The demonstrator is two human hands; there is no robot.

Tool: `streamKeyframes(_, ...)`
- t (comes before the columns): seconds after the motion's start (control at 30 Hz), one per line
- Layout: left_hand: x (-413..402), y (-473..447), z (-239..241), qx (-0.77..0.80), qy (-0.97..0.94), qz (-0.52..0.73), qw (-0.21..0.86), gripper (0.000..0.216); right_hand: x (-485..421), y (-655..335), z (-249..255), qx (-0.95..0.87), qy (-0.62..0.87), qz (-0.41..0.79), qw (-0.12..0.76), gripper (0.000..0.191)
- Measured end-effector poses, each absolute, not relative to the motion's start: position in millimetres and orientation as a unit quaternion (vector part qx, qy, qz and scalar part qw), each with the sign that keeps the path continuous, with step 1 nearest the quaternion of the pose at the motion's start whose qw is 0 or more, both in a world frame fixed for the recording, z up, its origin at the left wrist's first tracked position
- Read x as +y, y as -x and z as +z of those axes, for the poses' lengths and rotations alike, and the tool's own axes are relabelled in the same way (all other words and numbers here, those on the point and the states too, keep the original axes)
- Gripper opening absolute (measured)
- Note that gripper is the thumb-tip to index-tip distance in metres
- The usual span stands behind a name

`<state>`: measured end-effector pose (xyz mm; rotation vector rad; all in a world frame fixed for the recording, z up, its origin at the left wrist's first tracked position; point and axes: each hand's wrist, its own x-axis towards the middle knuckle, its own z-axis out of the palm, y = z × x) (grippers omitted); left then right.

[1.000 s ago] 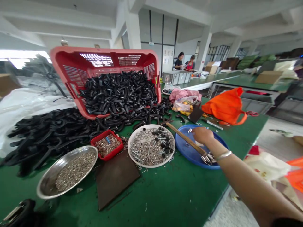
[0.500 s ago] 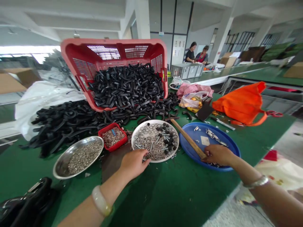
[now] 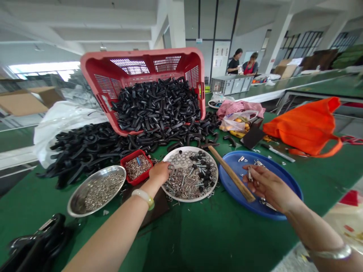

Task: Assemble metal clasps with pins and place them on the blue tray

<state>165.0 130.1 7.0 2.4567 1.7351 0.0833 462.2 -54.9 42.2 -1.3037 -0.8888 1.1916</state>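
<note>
My left hand (image 3: 159, 172) reaches over the near left rim of the white plate (image 3: 211, 189), fingers curled down into its silver screws, washers and black-capped bolts. What it pinches is hidden. My right hand (image 3: 268, 185) hovers over the blue tray (image 3: 289, 181) and pinches a small silver metal part (image 3: 250, 174) between thumb and fingers. A wooden stick (image 3: 231, 173) lies across the left edge of the blue tray, just left of that hand.
A tipped red basket (image 3: 113, 81) spills black plastic handles (image 3: 113, 143) over the green table (image 3: 212, 234). A steel dish (image 3: 73, 204) of small parts and a small red box (image 3: 135, 166) sit at the left. An orange bag (image 3: 307, 124) lies at the right. Two people stand at a far table.
My left hand came into view and moved forward onto the white plate. My right hand drew back from the tray's far side and lifted a small silver part.
</note>
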Motion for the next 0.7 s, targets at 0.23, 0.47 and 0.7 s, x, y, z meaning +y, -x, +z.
streamKeyframes(0.23,146.1,-162.8,-1.6,0.509,-0.84,0.031,0.184,0.012,-51.5,-412.0,26.0,-0.472,0.527,0.509,0.491,0.04)
streamKeyframes(0.47,161.7,-150.7,10.6,0.521,-0.821,0.082,0.218,0.03,-48.8,-407.8,11.2,-0.495,0.536,0.499,0.466,0.039)
streamKeyframes(0.7,165.7,-148.9,14.4,0.543,-0.831,0.005,0.124,0.014,-47.0,-396.4,3.7,-0.516,0.558,0.488,0.429,0.045)
